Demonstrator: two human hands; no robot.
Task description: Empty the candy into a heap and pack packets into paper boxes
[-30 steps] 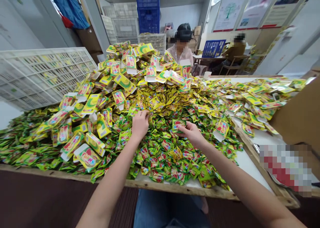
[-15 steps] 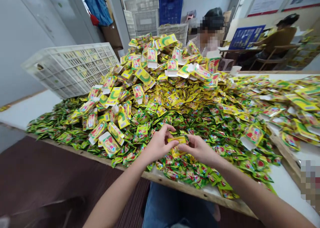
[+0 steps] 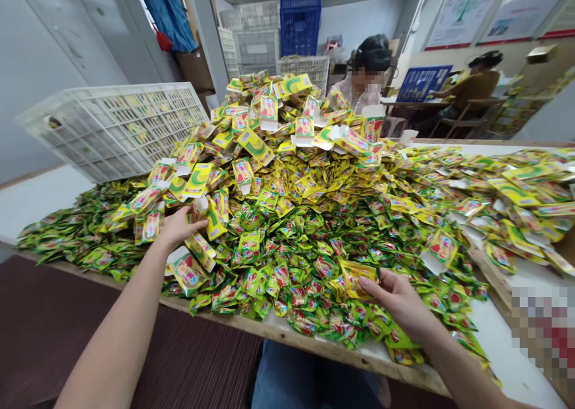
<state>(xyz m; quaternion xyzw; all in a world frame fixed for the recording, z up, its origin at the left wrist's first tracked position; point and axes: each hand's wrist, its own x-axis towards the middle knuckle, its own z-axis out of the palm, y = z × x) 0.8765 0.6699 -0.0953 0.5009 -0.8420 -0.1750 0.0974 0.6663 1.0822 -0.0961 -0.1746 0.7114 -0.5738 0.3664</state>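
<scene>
My right hand pinches a yellow packet above the heap of green packets near the front of the table. My left hand is at the left part of the pile, among small yellow-green boxes, its thumb and fingers apart around a box. Whether it grips that box is hard to tell, as the fingertips are partly hidden. Just below it lies an open-flapped box. Behind the green packets rises a mound of yellow packets topped with boxes.
A white crate leans tilted at the left of the pile. More boxes lie beyond a wooden strip at the right. One person sits behind the pile, another farther back. Blue crates stand behind.
My hands have parted. The left went left to the boxes; the right moved slightly right and down, keeping a yellow packet. The view has shifted a little.
</scene>
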